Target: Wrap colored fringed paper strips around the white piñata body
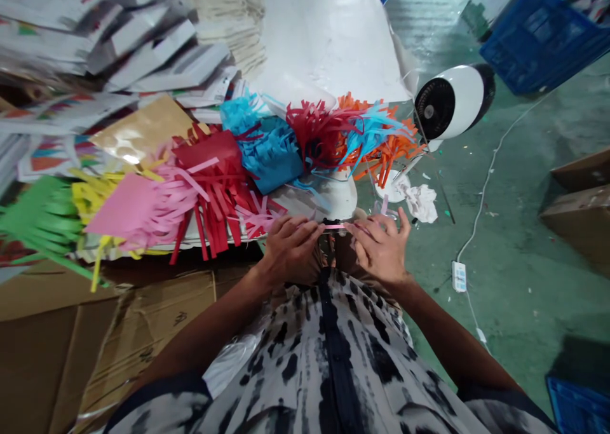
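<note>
Craft workshop: desk (328, 46) heaped with fringed coloured paper (267, 145); printed sheets (95, 33) behind it, cardboard cartons (95, 332) below, blue crates (538, 33) beyond, green concrete floor (524, 230).

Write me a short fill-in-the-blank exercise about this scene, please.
1. The left hand and right hand pinch a thin ____ paper strip between them.
2. The leftmost fringed paper pile is ____.
3. The crate at upper right is ____.
Missing words: pink; green; blue.

pink paper strip (333, 227); red fringe (216, 186), blue fringe (267, 151), orange fringe (388, 151), green fringe (38, 218); black-and-white blotched shirt (333, 358); white fan (452, 103); blue crate (538, 33).
</note>
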